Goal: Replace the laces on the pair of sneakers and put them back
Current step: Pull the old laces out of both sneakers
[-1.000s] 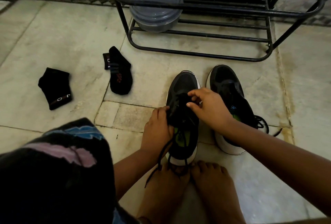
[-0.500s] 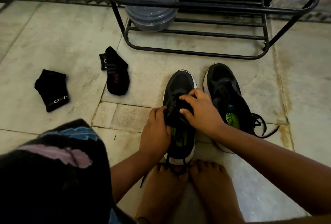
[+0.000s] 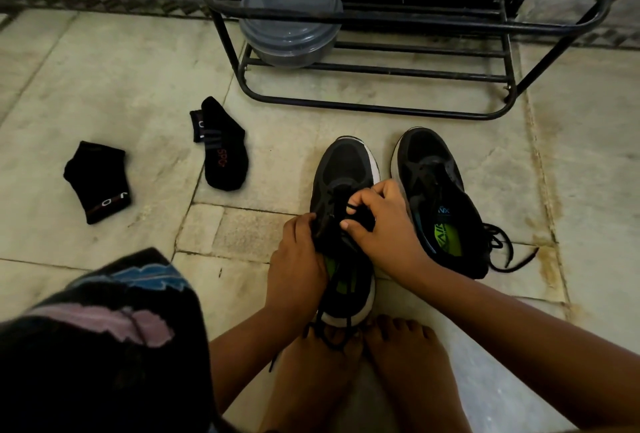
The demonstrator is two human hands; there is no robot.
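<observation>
**Lace worked on the near sneaker**

Head view: the left sneaker [image 3: 346,190] is held on the floor [image 3: 104,79] by the left hand [image 3: 298,266]. Its black lace [image 3: 337,205] is pinched by the right hand [image 3: 381,221]. The second sneaker [image 3: 440,197] is placed just beside.

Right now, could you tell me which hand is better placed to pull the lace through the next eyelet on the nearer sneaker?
Probably the right hand: its fingers already pinch at the lace over the eyelets, while the left hand grips the side of the nearer sneaker, steadying it.
</observation>
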